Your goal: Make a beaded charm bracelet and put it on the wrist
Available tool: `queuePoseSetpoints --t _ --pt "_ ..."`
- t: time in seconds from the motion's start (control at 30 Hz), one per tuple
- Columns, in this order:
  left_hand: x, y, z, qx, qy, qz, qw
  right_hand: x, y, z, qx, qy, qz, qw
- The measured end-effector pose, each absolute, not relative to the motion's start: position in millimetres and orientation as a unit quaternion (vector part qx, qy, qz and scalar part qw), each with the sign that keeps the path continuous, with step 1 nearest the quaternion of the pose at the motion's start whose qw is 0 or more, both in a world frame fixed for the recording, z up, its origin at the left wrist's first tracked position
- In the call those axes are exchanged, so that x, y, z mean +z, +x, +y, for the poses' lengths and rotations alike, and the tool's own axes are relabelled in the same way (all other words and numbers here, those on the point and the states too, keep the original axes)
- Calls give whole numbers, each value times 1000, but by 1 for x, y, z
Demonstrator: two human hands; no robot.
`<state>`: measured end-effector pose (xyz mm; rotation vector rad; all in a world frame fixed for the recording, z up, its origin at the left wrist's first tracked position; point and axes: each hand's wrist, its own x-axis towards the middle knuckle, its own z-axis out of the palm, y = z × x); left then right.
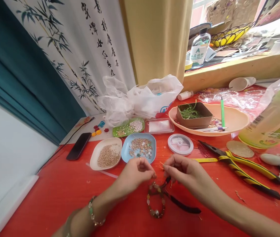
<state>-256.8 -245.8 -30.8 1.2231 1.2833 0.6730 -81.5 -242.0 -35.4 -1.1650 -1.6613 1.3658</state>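
1. Left hand [136,171] – fingers pinched together on something tiny, just above the bead bracelet [156,200].
2. Right hand [183,171] – fingers pinched on a thin wire [161,163].
3. Bracelet lies on the red surface [56,194], below the blue dish [139,148].

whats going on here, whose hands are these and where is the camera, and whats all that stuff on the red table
There is no machine here. The camera sits on a person's head and looks down at their own two bare hands, so the arms come in from the bottom. The left hand and the right hand meet over a red table, fingers pinched together around something too small to make out, perhaps a thin wire or a bead. Just below them lies a beaded bracelet beside small black pliers. Farther back are a white dish and a blue dish of beads, a cord spool, yellow-handled pliers and a phone.
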Motion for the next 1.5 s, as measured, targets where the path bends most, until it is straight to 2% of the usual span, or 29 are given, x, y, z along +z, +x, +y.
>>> queuePoseSetpoints --t 0.23,0.8,1.5 --pt "-32 -253 -249 349 439 529 637 -46 -84 -262 459 -446 -702 312" --pt "-29 -245 -259 333 519 563 550 -41 -87 -262 449 -468 -701 296" --pt "-31 -244 -262 330 539 566 529 -43 -87 -263 459 -482 -692 279"
